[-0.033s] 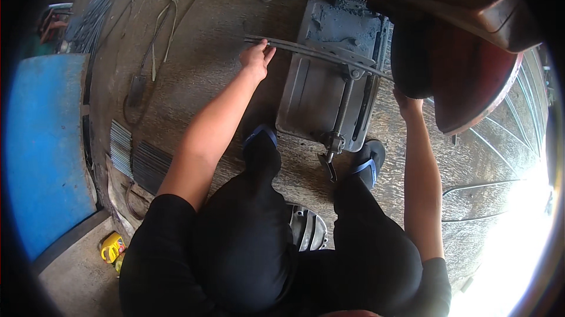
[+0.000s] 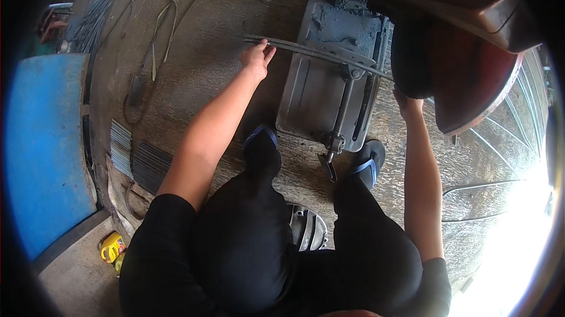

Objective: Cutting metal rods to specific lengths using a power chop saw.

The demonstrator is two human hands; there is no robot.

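Note:
Fingers of my left hand (image 2: 257, 58) are closed around the left end of some thin metal rods (image 2: 315, 53). These rods lie crosswise over the grey metal base (image 2: 304, 102) of a cut-off saw, along its clamp jaw. My right hand (image 2: 407, 104) is at the right side of the base, by the rods' far end. Its fingers are mostly hidden behind the saw's dark red blade guard (image 2: 471, 78). A threaded clamp screw (image 2: 344, 108) runs from the jaw toward me, with a handle at its near end.
My sandalled feet stand either side of the base's near end. Bundles of short rods (image 2: 121, 146) lie at left, beside a blue panel (image 2: 50, 152). Cables (image 2: 172, 8) curl on the floor at far left. Long thin rods (image 2: 494, 146) spread at right. A ribbed metal part (image 2: 308, 228) sits between my legs.

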